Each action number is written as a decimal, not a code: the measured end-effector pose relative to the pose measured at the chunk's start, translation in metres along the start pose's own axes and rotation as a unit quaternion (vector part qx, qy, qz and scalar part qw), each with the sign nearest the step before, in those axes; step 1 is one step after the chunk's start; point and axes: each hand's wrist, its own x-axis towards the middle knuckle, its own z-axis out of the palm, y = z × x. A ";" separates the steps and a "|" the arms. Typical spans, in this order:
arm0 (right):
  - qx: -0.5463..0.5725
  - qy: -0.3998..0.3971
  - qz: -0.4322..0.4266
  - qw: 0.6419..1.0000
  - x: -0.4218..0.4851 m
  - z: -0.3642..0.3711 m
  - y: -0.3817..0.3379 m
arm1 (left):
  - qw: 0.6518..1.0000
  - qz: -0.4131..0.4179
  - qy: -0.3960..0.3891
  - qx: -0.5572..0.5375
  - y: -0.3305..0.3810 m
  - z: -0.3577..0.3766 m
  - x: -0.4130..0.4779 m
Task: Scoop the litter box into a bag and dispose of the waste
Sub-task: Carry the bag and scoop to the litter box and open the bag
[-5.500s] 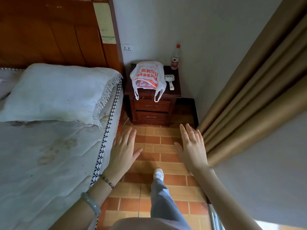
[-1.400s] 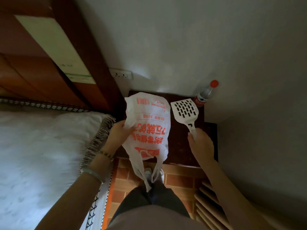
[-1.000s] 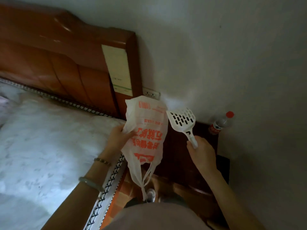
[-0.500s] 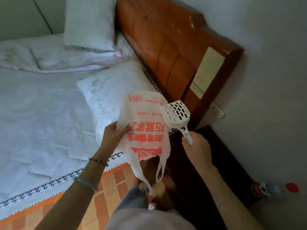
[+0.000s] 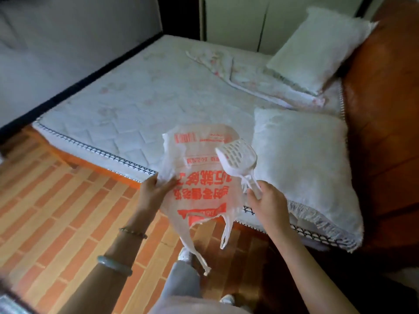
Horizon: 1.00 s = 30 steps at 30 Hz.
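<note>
My left hand (image 5: 154, 191) pinches the left edge of a white plastic bag (image 5: 199, 184) with orange print, held up in front of me with its handles hanging down. My right hand (image 5: 267, 202) grips the handle of a white slotted litter scoop (image 5: 238, 157), whose head points up and overlaps the bag's right side. No litter box is in view.
A bed with a white mattress (image 5: 140, 103) fills the middle, with two pillows (image 5: 301, 159) at the right against a wooden headboard (image 5: 385, 109). Orange brick-pattern floor tiles (image 5: 59, 200) spread to the left. My feet (image 5: 186, 254) stand below the bag.
I have turned left, away from the nightstand and wall, so the bed now lies ahead. Both hands still hold the bag and scoop, picked up from the nightstand earlier.
</note>
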 end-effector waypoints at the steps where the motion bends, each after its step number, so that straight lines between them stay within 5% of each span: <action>1: 0.008 -0.015 -0.018 1.000 0.006 0.010 -0.014 | 1.000 -0.002 0.028 -0.007 -0.003 -0.019 -0.002; 15: 0.062 -0.137 -0.236 0.960 0.055 0.172 -0.249 | 0.955 -0.027 0.287 -0.064 -0.036 -0.259 0.013; 30: 0.104 -0.185 -0.370 0.905 0.084 0.328 -0.499 | 0.903 -0.039 0.413 -0.111 -0.055 -0.480 0.049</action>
